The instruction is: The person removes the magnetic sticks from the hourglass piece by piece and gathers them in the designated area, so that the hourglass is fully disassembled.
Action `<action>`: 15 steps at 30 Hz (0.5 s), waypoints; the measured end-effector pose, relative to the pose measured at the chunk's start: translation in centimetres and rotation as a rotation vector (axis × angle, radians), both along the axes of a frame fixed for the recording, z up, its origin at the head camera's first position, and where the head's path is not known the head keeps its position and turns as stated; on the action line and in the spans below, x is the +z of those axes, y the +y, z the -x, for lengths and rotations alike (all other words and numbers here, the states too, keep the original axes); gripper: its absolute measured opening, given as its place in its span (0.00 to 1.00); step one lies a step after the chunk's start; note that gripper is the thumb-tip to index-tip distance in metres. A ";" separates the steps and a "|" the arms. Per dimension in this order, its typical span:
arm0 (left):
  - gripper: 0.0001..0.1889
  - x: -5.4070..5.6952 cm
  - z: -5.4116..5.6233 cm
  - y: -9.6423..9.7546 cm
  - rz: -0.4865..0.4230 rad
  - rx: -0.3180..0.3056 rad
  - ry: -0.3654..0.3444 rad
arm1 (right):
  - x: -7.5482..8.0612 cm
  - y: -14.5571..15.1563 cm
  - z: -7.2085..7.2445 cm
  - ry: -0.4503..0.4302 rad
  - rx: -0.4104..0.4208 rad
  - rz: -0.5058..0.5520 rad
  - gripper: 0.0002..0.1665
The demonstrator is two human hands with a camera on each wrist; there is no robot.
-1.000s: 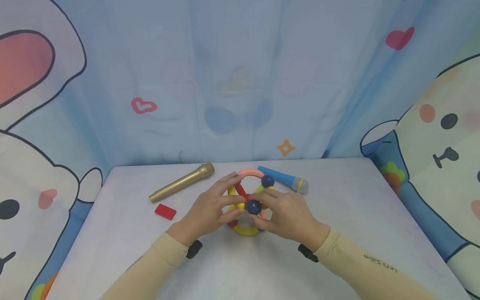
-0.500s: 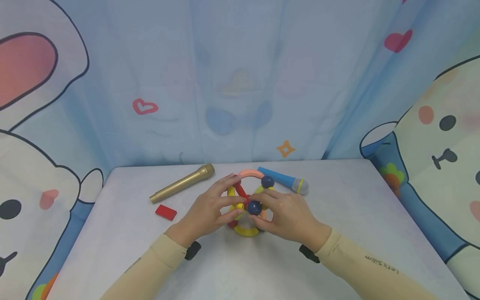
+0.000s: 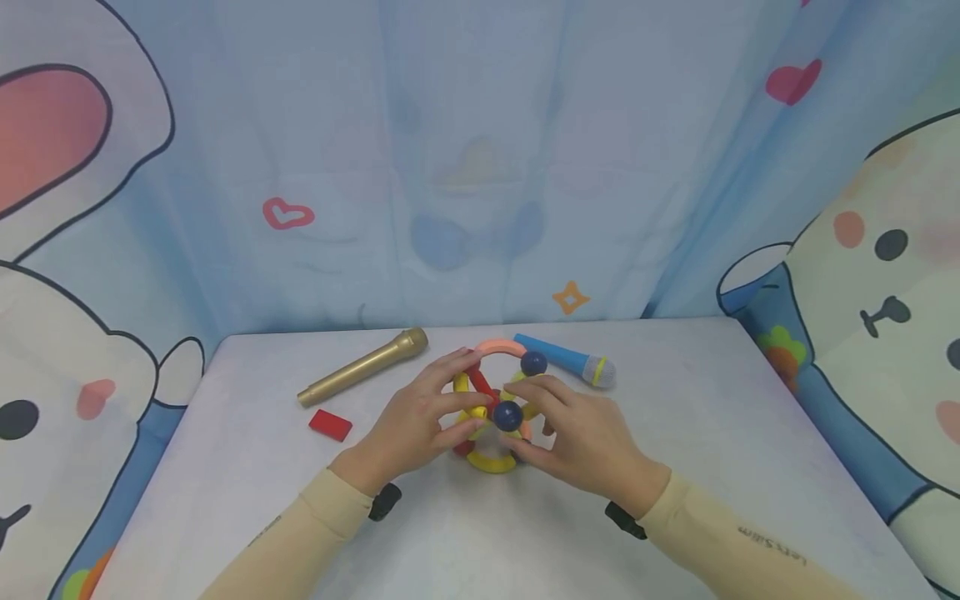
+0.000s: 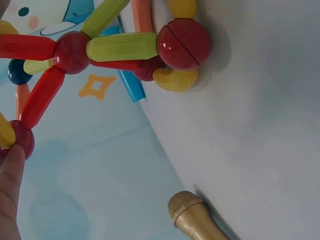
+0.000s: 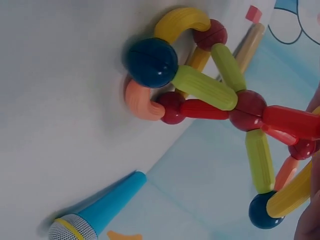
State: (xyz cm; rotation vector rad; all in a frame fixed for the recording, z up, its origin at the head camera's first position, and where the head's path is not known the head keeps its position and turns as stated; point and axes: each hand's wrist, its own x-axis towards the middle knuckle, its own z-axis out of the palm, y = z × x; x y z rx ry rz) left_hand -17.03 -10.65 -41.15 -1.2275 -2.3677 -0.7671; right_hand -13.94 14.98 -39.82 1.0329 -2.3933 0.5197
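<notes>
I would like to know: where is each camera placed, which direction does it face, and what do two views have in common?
Head: worn on the person's head, facing forward and down at the table and curtain; the left hand, right hand and sleeved forearms show.
Left wrist: on that wrist, facing the ball-and-stick structure, with the curtain beyond; one finger shows at the left edge.
Right wrist: on that wrist, also facing the structure; part of a hand shows at the right edge.
Both wrist views share the structure, gold microphone and blue microphone.

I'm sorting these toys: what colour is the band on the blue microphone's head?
Yellow; the band shows best in the right wrist view.
</notes>
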 end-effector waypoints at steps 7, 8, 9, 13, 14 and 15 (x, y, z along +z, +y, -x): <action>0.19 -0.1 0.0 0.1 -0.006 -0.001 0.009 | -0.2 -0.2 0.3 -0.033 0.060 0.020 0.28; 0.19 -0.2 0.0 0.1 -0.005 -0.002 0.008 | -0.2 -0.2 0.4 -0.033 0.058 0.021 0.27; 0.19 -0.2 0.0 0.1 -0.005 -0.003 0.009 | -0.2 -0.2 0.4 -0.033 0.055 0.023 0.26; 0.18 -0.3 -0.1 0.2 -0.008 -0.001 0.005 | -0.3 -0.2 0.4 -0.017 0.048 0.020 0.25; 0.18 -0.3 -0.1 0.1 -0.010 0.000 0.003 | -0.3 -0.2 0.4 -0.016 0.048 0.018 0.25; 0.18 -0.3 -0.2 0.1 -0.012 0.000 0.000 | -0.3 -0.2 0.5 -0.016 0.049 0.016 0.25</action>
